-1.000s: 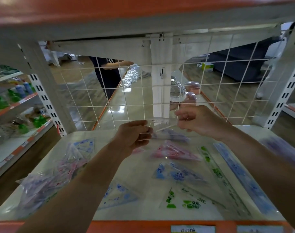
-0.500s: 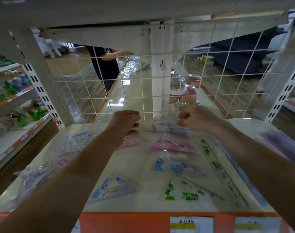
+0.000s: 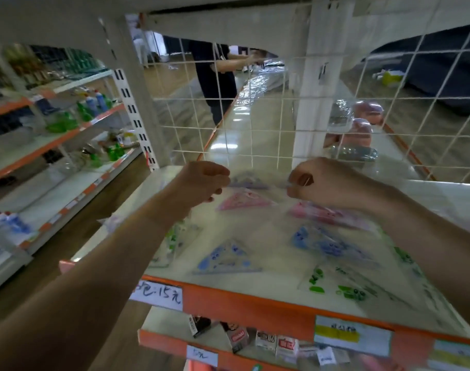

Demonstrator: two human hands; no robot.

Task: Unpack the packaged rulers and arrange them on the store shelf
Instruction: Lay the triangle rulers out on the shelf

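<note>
Left hand (image 3: 205,183) and right hand (image 3: 322,183) were held apart above the shelf (image 3: 271,231). The fingers of both were curled, and each hand pinched one end of a clear packet (image 3: 258,181), its contents too blurred to identify. On the shelf below the hands lay two pink set squares (image 3: 244,200), two blue set squares (image 3: 228,259) and two green set squares (image 3: 341,286).

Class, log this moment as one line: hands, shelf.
left hand: grip on clear packet | right hand: grip on same packet | shelf: pink set square, blue set square, green set square lie flat
</note>
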